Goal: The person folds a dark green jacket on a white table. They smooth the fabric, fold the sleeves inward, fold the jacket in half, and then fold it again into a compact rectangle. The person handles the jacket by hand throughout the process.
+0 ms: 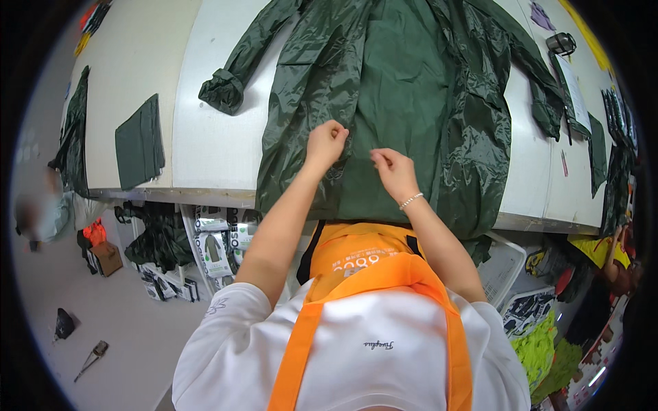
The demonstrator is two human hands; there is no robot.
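Note:
A dark green raincoat [404,89] lies spread across the white table in front of me, its hem hanging over the near edge. Its shiny front panels are parted, and a duller green strip shows between them. My left hand [326,145] is closed at the edge of the left panel, thumb and fingers pinched on the fabric there. Over the duller middle strip is my right hand [396,175], its fingers drawn together; whatever may be between them is too small to make out. One cuffed sleeve [223,90] is stretched out to the left.
A folded dark green stack [139,142] lies on the table [212,147] at left. At right are a clipboard with paper [573,92], a dark metal cup [561,44] and a red pen [564,164]. Packaged garments [216,253] fill a crate below the table.

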